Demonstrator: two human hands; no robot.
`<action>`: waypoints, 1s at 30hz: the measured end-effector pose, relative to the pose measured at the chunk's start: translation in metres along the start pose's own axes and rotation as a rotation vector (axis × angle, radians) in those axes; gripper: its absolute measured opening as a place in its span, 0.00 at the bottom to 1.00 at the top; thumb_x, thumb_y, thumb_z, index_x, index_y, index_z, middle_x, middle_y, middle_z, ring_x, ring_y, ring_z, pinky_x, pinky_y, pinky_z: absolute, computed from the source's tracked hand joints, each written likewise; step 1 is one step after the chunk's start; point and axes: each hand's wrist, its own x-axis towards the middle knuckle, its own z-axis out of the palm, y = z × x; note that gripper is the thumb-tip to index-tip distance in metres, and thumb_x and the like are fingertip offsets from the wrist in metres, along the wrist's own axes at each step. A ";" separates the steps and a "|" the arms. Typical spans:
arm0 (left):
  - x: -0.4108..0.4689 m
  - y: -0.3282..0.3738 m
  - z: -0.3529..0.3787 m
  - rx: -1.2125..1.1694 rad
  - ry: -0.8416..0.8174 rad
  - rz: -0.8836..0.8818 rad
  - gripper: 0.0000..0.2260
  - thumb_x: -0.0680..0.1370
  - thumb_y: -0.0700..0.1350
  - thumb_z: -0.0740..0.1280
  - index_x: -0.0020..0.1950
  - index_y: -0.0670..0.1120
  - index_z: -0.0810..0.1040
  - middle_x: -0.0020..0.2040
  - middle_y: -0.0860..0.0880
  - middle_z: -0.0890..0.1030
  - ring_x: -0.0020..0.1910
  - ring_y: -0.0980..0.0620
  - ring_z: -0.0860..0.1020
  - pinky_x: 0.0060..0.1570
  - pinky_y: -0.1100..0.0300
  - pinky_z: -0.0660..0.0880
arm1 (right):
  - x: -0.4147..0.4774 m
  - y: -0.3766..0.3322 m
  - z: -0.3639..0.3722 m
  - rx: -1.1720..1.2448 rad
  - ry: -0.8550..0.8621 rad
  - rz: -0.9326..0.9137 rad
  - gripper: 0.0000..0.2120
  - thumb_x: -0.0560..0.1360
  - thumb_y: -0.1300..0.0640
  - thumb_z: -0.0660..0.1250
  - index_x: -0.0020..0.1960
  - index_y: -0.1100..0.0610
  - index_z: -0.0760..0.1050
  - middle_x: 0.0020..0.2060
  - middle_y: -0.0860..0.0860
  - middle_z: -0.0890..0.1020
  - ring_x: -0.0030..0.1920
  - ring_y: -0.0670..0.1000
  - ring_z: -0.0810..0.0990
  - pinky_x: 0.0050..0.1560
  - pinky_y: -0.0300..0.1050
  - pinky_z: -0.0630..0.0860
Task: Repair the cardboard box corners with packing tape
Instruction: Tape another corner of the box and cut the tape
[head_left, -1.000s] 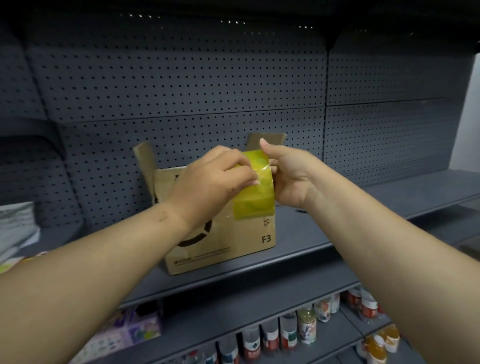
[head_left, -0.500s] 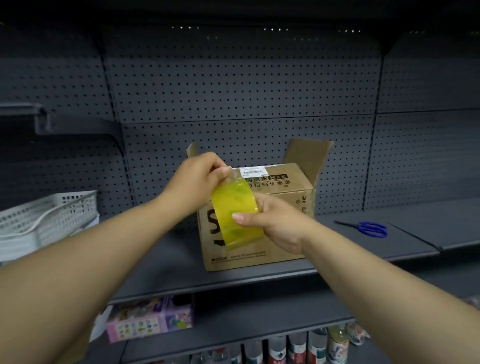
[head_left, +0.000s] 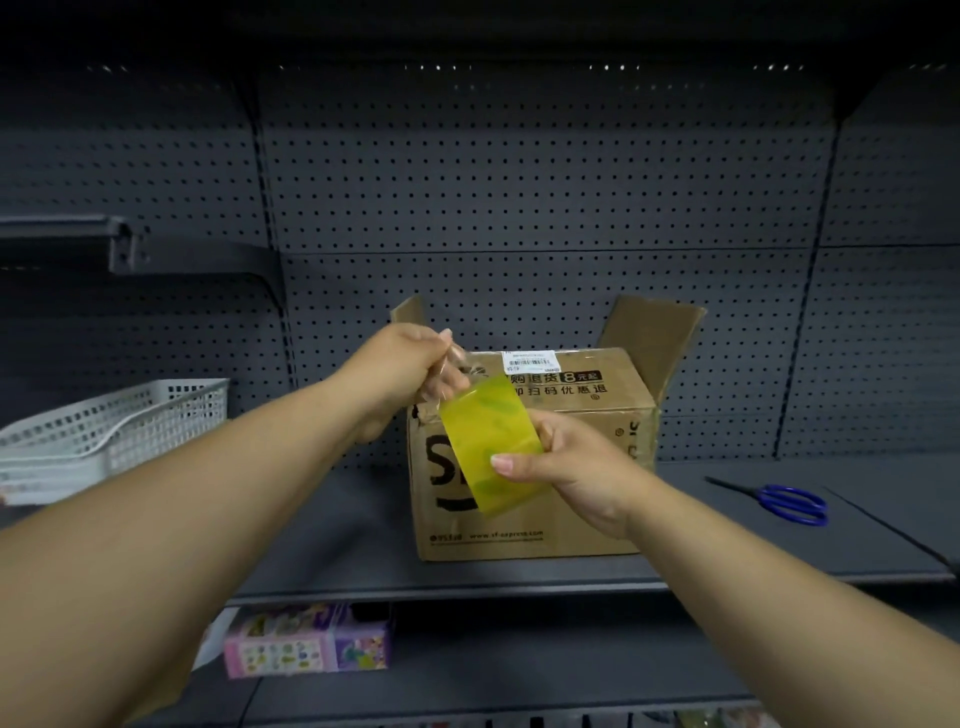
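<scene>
The right hand (head_left: 571, 462) grips a roll of yellowish packing tape (head_left: 485, 441), its fingers curled round the far side and its thumb pressed on the near face. The left hand (head_left: 402, 364) is up and to the left of it, with thumb and fingers pinched on the free end of the tape. A short clear strip (head_left: 448, 382) runs taut from that pinch down to the roll.

Just behind both hands a brown cardboard box (head_left: 597, 400) stands on the dark shelf (head_left: 337, 530). The roll covers part of the box's front face near its upper left corner. The card at that corner looks torn and rough. Two flaps stand up at the back of the box, beyond the hands.

Blue-handled scissors (head_left: 789, 501) lie on the shelf well to the right of the right hand. A white mesh basket (head_left: 119, 426) sits far to the left of the left hand. A pink packet (head_left: 306, 639) lies on the shelf below, under the left forearm.
</scene>
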 end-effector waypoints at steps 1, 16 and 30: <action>0.000 0.000 0.002 -0.022 0.012 -0.014 0.17 0.81 0.46 0.55 0.38 0.39 0.75 0.29 0.47 0.80 0.28 0.52 0.73 0.31 0.63 0.71 | 0.000 0.000 -0.001 0.000 -0.005 0.002 0.14 0.71 0.67 0.66 0.57 0.60 0.74 0.45 0.51 0.81 0.43 0.48 0.81 0.44 0.40 0.79; 0.003 -0.005 0.011 0.015 0.102 0.008 0.08 0.66 0.38 0.75 0.33 0.45 0.77 0.26 0.53 0.79 0.24 0.60 0.75 0.25 0.70 0.72 | 0.003 0.004 -0.016 0.002 -0.017 -0.001 0.14 0.72 0.66 0.66 0.56 0.59 0.74 0.44 0.51 0.81 0.43 0.49 0.80 0.44 0.40 0.79; 0.016 0.022 0.002 -0.028 -0.056 -0.150 0.11 0.62 0.55 0.70 0.37 0.50 0.77 0.24 0.56 0.73 0.22 0.61 0.71 0.23 0.69 0.66 | 0.020 -0.016 -0.023 -0.216 0.103 -0.152 0.11 0.71 0.63 0.70 0.52 0.55 0.75 0.43 0.50 0.82 0.41 0.45 0.81 0.45 0.38 0.79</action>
